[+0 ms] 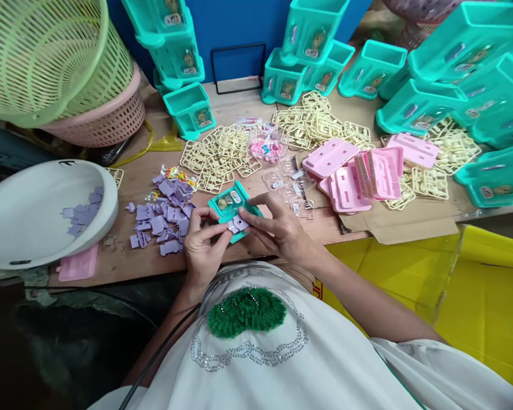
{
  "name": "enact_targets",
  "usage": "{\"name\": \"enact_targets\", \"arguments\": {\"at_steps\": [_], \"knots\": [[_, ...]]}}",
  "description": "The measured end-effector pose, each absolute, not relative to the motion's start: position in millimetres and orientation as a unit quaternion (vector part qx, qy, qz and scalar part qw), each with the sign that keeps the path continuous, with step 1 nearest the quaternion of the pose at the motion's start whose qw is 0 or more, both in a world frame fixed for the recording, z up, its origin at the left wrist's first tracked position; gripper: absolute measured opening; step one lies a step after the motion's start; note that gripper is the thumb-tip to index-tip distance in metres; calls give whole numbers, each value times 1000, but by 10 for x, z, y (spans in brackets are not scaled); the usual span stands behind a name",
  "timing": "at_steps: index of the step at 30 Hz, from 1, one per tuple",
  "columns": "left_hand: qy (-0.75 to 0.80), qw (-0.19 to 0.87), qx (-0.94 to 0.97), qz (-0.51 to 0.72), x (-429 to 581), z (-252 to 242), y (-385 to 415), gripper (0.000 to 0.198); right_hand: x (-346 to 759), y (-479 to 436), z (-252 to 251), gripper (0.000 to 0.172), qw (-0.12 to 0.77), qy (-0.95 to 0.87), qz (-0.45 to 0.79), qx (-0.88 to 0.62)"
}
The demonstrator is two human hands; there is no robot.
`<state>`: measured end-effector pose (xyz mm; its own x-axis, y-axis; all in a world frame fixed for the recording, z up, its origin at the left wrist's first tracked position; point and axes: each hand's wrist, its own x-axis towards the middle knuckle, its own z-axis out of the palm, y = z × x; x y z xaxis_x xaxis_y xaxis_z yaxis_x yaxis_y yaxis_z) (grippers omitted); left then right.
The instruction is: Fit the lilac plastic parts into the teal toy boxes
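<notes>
Teal casing is held just over the wooden table's near edge, beside the lilac pile. The left hand pinches its lower side while the right hand presses a lilac piece onto it. Pressing squarely, with the casing steadied, should seat it best.

This is looking like a small toy-assembly workshop: identical teal plastic housings are piling up along the back of a bare wooden tabletop. Cream part sprues, pink panels and purple pieces are lying in batches beside stacked plastic baskets.
</notes>
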<state>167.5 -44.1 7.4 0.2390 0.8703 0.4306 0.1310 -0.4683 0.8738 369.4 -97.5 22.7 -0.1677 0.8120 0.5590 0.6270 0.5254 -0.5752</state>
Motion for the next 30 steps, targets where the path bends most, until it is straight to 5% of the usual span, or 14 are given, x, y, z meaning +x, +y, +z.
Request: {"name": "enact_targets", "arguments": {"at_steps": [30], "knots": [[338, 348, 743, 461, 1579, 109, -370, 13, 3856, -834, 316, 33, 385, -803, 110, -443]]}}
